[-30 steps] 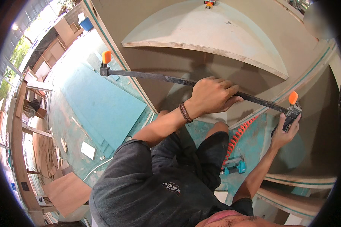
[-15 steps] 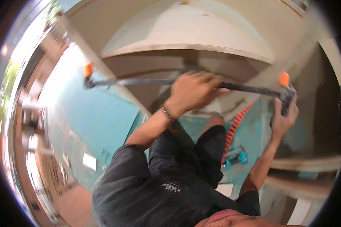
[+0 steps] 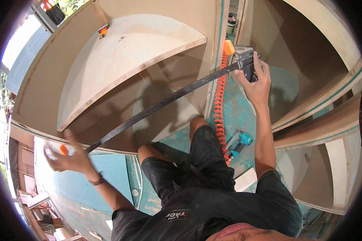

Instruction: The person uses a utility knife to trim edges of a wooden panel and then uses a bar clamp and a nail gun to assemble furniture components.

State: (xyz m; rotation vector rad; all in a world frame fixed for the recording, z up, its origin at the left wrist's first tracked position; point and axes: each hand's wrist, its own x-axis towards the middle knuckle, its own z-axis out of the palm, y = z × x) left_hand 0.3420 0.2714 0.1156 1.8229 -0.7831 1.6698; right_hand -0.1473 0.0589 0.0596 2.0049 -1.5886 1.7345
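A long black bar clamp point(image 3: 161, 104) stretches slantwise in front of the curved wooden cabinet point(image 3: 82, 130). My right hand point(image 3: 258, 84) grips the clamp's black sliding head point(image 3: 245, 60), which carries an orange pad point(image 3: 229, 47). At the bar's lower left end is my left hand point(image 3: 70, 158), slightly blurred, with its fingers spread around the other orange pad point(image 3: 64, 150). Whether that hand touches the end jaw is hard to see. Inside the cabinet a curved pale shelf point(image 3: 128, 52) spans the corner, and a small orange-and-black tool point(image 3: 103, 30) lies on it.
A coiled red air hose point(image 3: 219, 106) runs down to a teal power tool point(image 3: 238, 145) on the worn green floor. More curved wooden panels point(image 3: 317, 104) stand at my right. Wood pieces point(image 3: 40, 201) are piled at the lower left.
My left hand has let go of the bar's middle and moved to its left end. The clamp, nearly level before, now slants with its right end higher. The view has shifted.
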